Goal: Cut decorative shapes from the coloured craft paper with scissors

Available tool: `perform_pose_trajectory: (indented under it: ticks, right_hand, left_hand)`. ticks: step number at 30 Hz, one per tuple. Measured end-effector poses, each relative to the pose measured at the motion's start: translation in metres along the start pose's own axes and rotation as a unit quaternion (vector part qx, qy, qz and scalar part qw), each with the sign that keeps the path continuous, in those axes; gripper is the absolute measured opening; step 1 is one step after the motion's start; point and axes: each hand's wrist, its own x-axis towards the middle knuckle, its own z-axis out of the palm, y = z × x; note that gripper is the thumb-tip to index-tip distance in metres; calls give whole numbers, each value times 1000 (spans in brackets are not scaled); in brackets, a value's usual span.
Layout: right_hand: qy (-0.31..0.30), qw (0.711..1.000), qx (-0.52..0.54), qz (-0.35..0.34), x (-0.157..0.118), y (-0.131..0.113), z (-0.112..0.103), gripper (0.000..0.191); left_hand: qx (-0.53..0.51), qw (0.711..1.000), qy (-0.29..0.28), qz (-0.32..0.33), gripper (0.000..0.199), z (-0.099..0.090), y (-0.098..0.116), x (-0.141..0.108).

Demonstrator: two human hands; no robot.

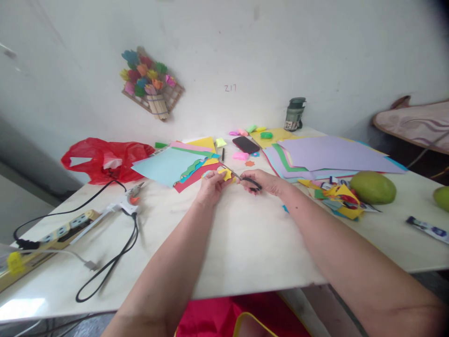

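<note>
My left hand (211, 186) pinches a small piece of yellow paper (227, 173) above the middle of the table. In my right hand (264, 181) is a pair of scissors (251, 181) with black handles. The blades point left and meet the yellow paper; whether they are parted I cannot tell. Just beyond the hands lie an orange paper cutout (249, 163), a small blue paper cutout (256, 154) and a black pen (223, 155). A red sheet (191, 177) reaches close to my left hand.
Coloured sheets (336, 153) are stacked at right, others (164, 166) at left. Paper scraps (342, 201) lie beside a green fruit (373, 187). A phone (246, 144), highlighters (251, 128) and a bottle (295, 114) stand behind. At left are a glue gun (130, 200), power strip (66, 228) and red bag (105, 159).
</note>
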Motion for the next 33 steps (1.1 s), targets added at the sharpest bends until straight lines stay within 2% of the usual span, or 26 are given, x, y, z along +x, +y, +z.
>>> perform_pose_trajectory:
  ticks: [15,33]
  right_hand:
    - [2,999,36,-1,3,6,-1,16]
    - [19,1000,20,-1,1,3,0,19]
  left_hand:
    - [-1,1000,-1,0,20,3,1,0]
    - [-2,1000,4,-10,21,4,1,-2]
